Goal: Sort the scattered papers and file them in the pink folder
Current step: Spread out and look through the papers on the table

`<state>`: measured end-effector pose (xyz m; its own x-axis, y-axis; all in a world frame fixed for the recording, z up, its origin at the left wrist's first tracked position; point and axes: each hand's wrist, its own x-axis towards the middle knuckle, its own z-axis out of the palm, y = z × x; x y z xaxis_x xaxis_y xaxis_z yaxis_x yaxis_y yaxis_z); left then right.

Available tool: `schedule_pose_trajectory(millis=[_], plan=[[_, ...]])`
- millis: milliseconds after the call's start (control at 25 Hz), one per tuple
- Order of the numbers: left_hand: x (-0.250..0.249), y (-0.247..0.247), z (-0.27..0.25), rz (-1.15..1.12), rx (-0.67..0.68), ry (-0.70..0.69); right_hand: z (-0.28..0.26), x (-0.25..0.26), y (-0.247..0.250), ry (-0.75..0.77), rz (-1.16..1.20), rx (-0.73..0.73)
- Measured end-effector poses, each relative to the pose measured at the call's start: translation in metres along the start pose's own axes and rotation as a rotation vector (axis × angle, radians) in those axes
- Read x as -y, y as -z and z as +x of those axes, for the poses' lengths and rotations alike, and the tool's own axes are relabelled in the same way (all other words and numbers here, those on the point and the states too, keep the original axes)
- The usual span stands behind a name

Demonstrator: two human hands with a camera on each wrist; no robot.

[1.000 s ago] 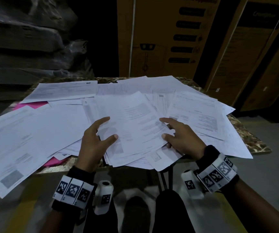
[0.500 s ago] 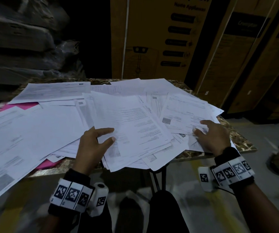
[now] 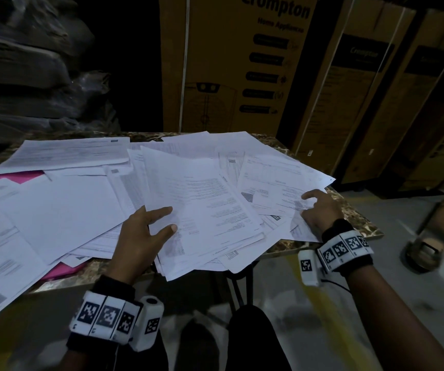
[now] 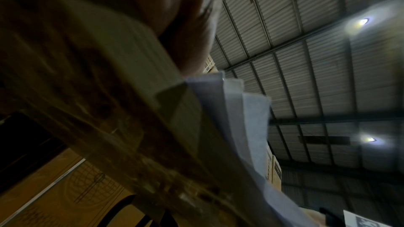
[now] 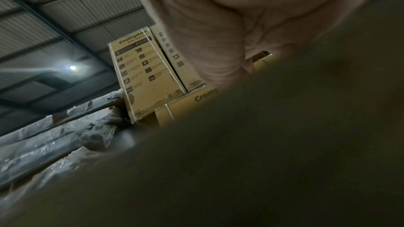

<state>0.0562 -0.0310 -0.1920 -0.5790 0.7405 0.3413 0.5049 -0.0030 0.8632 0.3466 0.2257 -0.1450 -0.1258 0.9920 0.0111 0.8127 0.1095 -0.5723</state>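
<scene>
Your left hand (image 3: 145,236) grips the front stack of papers (image 3: 199,204), your right hand (image 3: 319,210) presses flat on sheets at the surface's (image 3: 354,210) right edge; pink folder (image 3: 14,178) sits buried far left.

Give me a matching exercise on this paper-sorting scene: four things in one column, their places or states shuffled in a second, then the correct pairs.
Column one:
1. left hand
2. right hand
3. pink folder
4. cardboard box

Column two:
A. stands behind the table, printed "Crompton"
B. rests on the sheets at the table's right edge
C. mostly buried under papers on the left
D. on the middle stack, at the table's near edge

Pairs: 1-D, 2-B, 3-C, 4-A
</scene>
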Motion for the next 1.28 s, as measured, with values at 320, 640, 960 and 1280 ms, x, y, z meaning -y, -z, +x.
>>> schedule_pose_trajectory(millis=[320, 640, 960, 1280], plan=[[0.001, 0.001, 0.000, -0.009, 0.016, 0.008, -0.011, -0.001, 0.014, 0.085, 0.082, -0.086], [-0.004, 0.003, -0.002, 0.032, 0.021, -0.013, -0.033, 0.011, 0.030, 0.465, 0.053, -0.450], [-0.008, 0.004, -0.002, 0.024, 0.032, -0.019, -0.063, 0.053, 0.055, 0.910, 0.118, -0.710], [-0.004, 0.006, 0.001, 0.042, 0.056, -0.025, -0.080, 0.069, 0.044, 0.621, 0.565, -0.487]])
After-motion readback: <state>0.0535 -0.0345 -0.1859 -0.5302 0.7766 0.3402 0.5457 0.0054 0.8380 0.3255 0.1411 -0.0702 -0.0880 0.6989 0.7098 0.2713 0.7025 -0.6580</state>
